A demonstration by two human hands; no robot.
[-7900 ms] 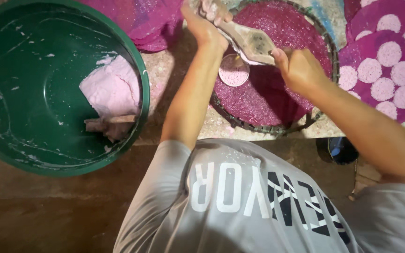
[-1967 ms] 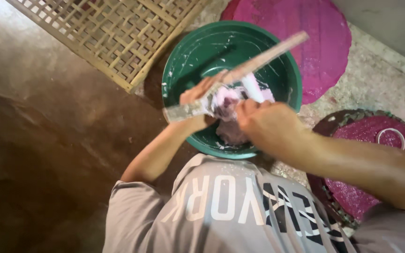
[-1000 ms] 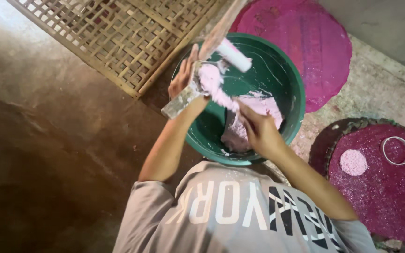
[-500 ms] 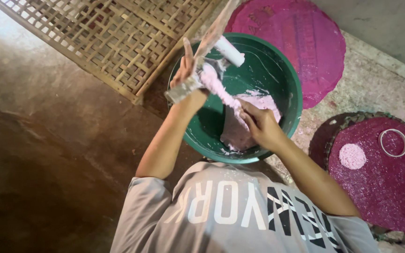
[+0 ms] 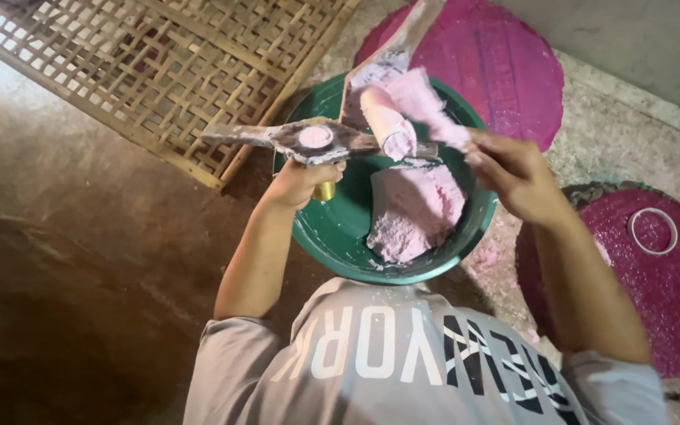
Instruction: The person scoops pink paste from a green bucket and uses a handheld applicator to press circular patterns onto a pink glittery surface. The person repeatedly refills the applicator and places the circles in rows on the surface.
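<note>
Above the green basin point(image 5: 332, 228), your left hand point(image 5: 297, 179) is closed around a flat wooden paddle point(image 5: 301, 138) smeared with pink paste; a small round disc of paste sits on its blade. At three o'clock from it, your right hand point(image 5: 513, 169) pinches a strip of pink dough point(image 5: 426, 102), pulling it off a second stick point(image 5: 391, 55) that rises toward twelve o'clock. A larger lump of dough point(image 5: 415, 208) remains in the basin, so plenty looks left to shape. At four o'clock lies a purple tray point(image 5: 670, 275) with a white ring point(image 5: 653, 230); at ten o'clock, a bamboo lattice point(image 5: 151, 71); at one o'clock, a purple mat point(image 5: 489, 63).
</note>
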